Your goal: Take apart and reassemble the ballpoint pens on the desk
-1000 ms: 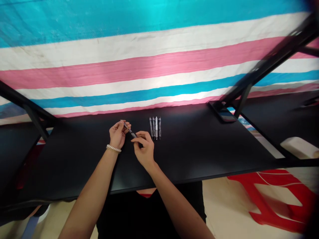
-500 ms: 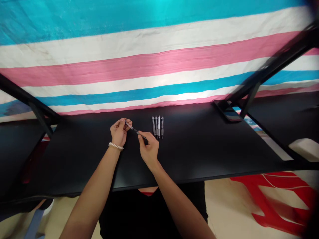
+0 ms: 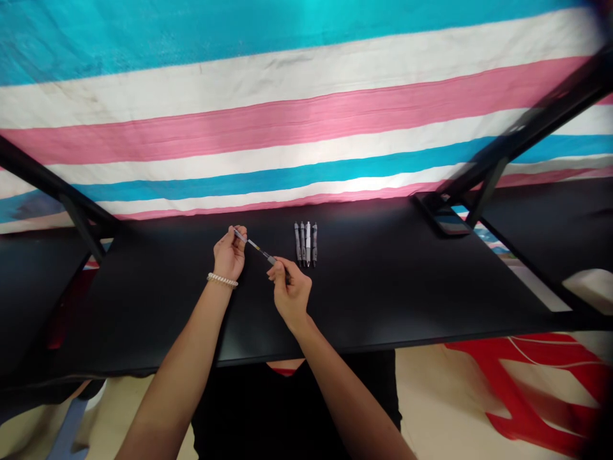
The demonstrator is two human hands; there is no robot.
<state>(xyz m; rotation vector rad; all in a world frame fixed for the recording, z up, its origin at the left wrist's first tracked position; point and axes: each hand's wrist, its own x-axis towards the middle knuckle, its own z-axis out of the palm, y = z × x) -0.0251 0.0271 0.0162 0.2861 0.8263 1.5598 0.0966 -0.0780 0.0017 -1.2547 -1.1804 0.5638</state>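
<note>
Left of the frame's middle, my left hand [image 3: 230, 257] pinches a slim greyish plastic pen barrel [image 3: 240, 236] and my right hand [image 3: 292, 291] clamps a dark grey pen section [image 3: 271, 260], the thin clear-and-dark refill [image 3: 257, 247] slanting between them, which might bend or slip if my hands skew.

The left hand [image 3: 228, 257] and right hand [image 3: 294, 292] are bare, as are both forearms [image 3: 179, 348]; a pale bracelet [image 3: 222, 280], ridged like twisted cord, circles the left wrist [image 3: 227, 271]; the clothes [image 3: 287, 412], seen between the forearms, are a deep, even black.
</note>
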